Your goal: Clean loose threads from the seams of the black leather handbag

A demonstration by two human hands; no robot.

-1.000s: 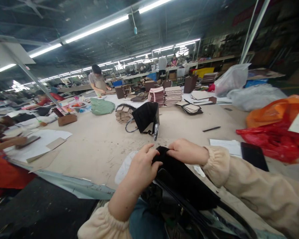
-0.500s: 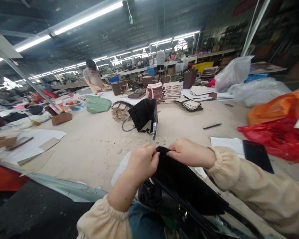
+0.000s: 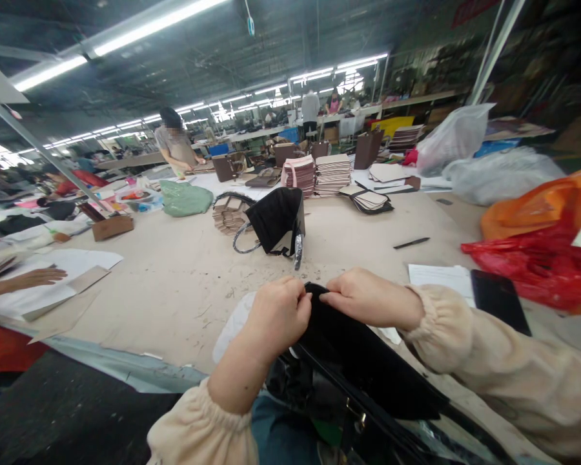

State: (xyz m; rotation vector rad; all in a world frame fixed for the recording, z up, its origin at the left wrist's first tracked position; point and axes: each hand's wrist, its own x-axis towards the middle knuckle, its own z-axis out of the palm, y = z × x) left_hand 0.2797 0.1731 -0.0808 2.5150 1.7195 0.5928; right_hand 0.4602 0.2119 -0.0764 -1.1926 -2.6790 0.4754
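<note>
A black handbag [image 3: 368, 368] leans at the table's front edge, its mouth facing up and gold-coloured hardware showing on its near side. My left hand [image 3: 283, 310] is closed on the far top corner, thumb against the fingers. Beside it my right hand [image 3: 356, 294] pinches the same top rim, a short way to the right. The bag's lower part runs out of view at the bottom. Farther back on the table a second black bag [image 3: 277, 223] lies tipped, its handles wrapped in clear plastic.
Behind the second bag are stacked beige pieces [image 3: 230, 213] and a green plastic bag [image 3: 186, 198]. To the right lie a pen [image 3: 411, 243], a dark phone-like slab [image 3: 498, 300], paper [image 3: 438, 282] and a red plastic bag [image 3: 547, 271]. A co-worker's hand [image 3: 41, 278] rests at left.
Both of my hands keep their grip on the bag's rim, almost unmoved. The view has shifted slightly. At left, the co-worker's hand now lies flat, its held strip no longer visible.
</note>
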